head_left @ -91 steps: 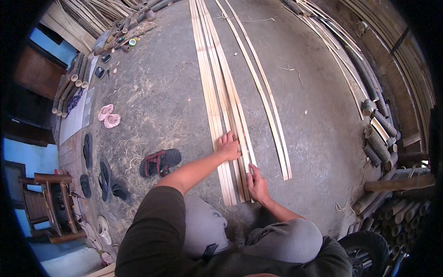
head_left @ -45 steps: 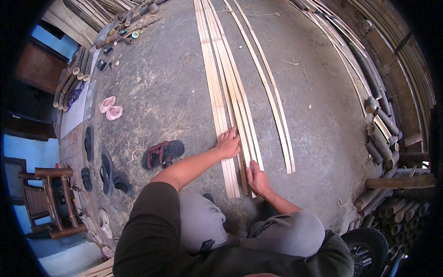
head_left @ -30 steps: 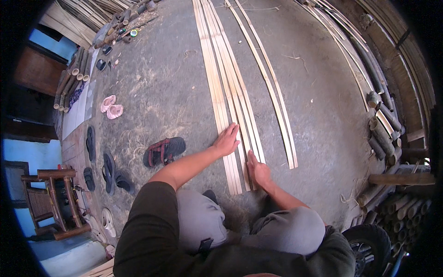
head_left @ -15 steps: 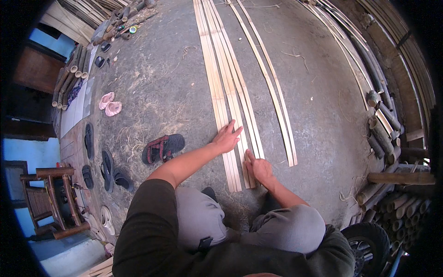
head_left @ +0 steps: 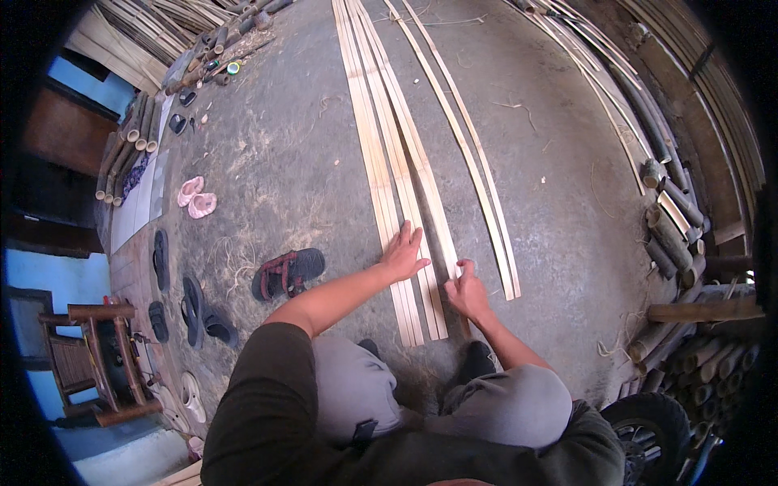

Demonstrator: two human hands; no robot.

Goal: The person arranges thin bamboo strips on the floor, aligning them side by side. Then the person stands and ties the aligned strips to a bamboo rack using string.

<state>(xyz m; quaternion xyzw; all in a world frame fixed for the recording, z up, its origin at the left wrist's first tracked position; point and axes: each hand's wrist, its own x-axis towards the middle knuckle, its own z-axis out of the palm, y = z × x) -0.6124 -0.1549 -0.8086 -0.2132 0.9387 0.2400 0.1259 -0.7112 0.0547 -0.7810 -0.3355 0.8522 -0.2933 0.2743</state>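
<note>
Long pale bamboo strips (head_left: 369,138) lie side by side on the concrete floor, running away from me. My left hand (head_left: 402,255) rests flat on their near part, fingers spread and palm down, holding nothing. To its right, my right hand (head_left: 468,295) is closed at the near end of the right-hand bamboo strip (head_left: 438,212) of the group. That strip's end is partly hidden by the fingers. A narrow brown piece shows just below this hand; I cannot tell whether it belongs to the strip.
Two more bamboo strips (head_left: 478,174) lie apart to the right. Left of me are a black-and-red sandal (head_left: 288,274), pink shoes (head_left: 197,198) and a bamboo chair (head_left: 101,356). Cut bamboo poles (head_left: 673,231) line the right side, with a wheel (head_left: 648,437) near my right.
My right hand has moved slightly right, from pointing at the middle strips to closing at the right-hand strip's end. A gap has widened between the strips. My left hand stays on them.
</note>
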